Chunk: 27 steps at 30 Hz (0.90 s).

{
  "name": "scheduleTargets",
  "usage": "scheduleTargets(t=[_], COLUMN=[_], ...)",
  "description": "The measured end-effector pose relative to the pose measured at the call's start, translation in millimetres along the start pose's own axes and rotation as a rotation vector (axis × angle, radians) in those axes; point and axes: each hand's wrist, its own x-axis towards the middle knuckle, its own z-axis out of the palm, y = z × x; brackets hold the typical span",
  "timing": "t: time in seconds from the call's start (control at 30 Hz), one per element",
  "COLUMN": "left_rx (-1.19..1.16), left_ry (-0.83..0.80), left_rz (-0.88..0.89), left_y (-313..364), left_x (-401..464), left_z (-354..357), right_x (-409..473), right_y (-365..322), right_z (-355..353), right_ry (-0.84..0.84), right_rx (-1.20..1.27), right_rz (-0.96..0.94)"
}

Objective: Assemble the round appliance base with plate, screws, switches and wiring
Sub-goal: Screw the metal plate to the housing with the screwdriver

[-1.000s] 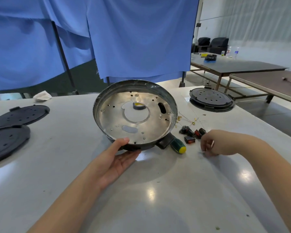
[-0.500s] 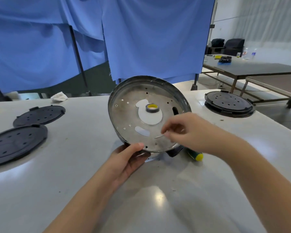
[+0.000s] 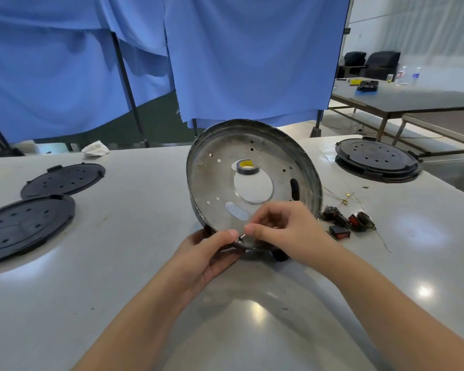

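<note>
The round metal appliance base (image 3: 217,180) stands tilted on its edge at the table's centre, its open inside facing me. My left hand (image 3: 206,257) grips its lower rim from beneath, thumb on the inside. My right hand (image 3: 281,226) pinches a small screw (image 3: 242,237) against the lower inside of the base, close to my left thumb. Through the base's centre hole a roll of dark tape (image 3: 247,167) shows. Red and black switches (image 3: 350,222) and thin wires (image 3: 340,196) lie on the table to the right.
Two black perforated plates (image 3: 63,179) (image 3: 22,226) lie at the left, and a stacked black plate (image 3: 375,159) at the far right. A crumpled white cloth (image 3: 95,149) sits at the back edge. Blue curtains hang behind; other tables stand at the right.
My right hand left the switches, came across to the base with a small screw and lowered it to the bottom inside rim. The base tilted more upright.
</note>
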Motion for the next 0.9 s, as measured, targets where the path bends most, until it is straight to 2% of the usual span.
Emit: scheduleTargets(t=[0.5, 0.9], left_rx=[0.069, 0.063], left_ry=[0.030, 0.045], left_rz=[-0.020, -0.018], left_y=[0.4, 0.0], left_x=[-2.0, -3.7], left_z=[0.7, 2.4], right_x=[-6.9, -8.7], right_y=[0.9, 1.0], right_z=[6.9, 0.8], right_ry=[0.028, -0.051], right_rx=[0.042, 0.001], right_rz=[-0.009, 0.034])
